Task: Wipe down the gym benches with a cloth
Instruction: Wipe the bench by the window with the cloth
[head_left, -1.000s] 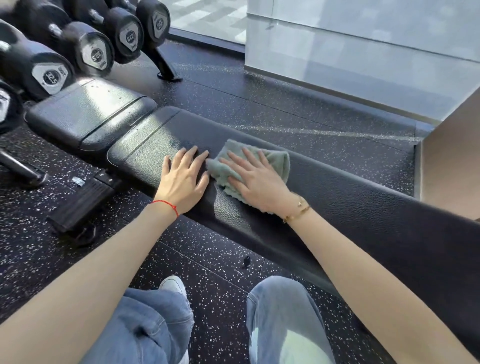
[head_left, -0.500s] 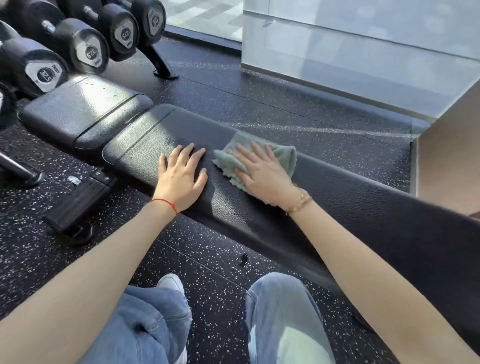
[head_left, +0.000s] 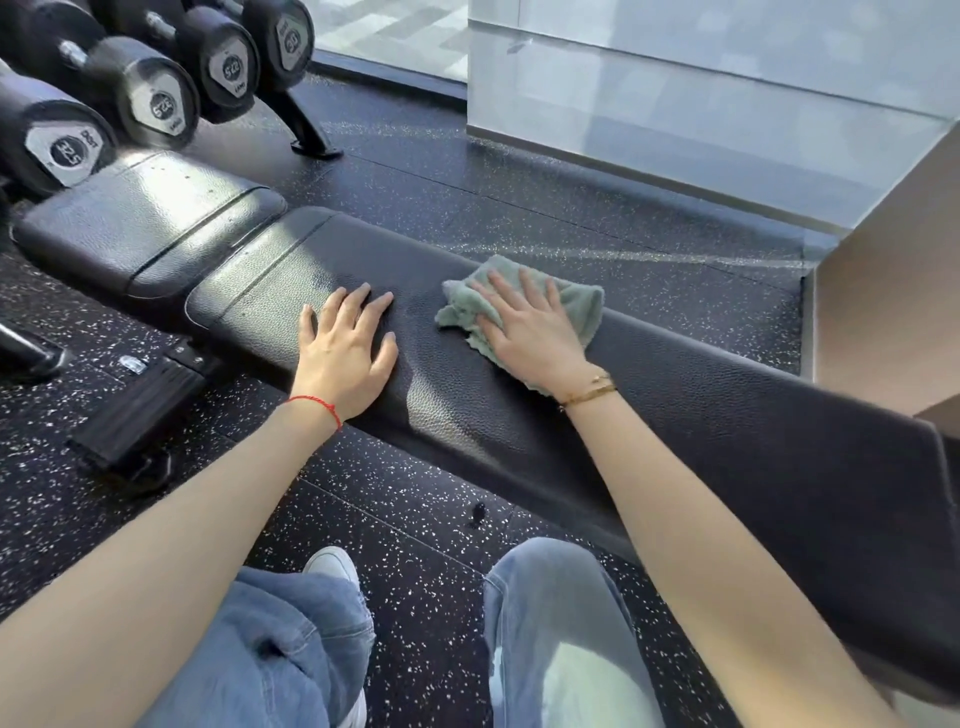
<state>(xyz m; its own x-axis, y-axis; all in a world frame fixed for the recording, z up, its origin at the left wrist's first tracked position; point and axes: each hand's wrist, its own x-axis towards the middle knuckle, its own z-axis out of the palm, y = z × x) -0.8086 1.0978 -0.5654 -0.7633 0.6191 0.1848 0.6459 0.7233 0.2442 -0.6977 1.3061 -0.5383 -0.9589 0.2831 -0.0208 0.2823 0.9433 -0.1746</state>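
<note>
A long black padded gym bench (head_left: 727, 415) runs from the left middle to the right edge, with a shorter seat pad (head_left: 135, 228) at its left end. A pale green cloth (head_left: 576, 306) lies crumpled on the long pad's top. My right hand (head_left: 530, 332) presses flat on the cloth with straight, spread fingers. My left hand (head_left: 345, 353) rests flat on the bare pad to the left of the cloth, a palm's width away from it.
A rack of black dumbbells (head_left: 156, 104) stands at the upper left, its foot (head_left: 311, 140) on the speckled rubber floor. The bench's base (head_left: 135, 410) juts out at the lower left. A glass wall (head_left: 701, 104) rises behind. My knees in jeans are below.
My right hand has slid the cloth to the right along the pad, away from my left hand. The left hand has stayed in place on the bench.
</note>
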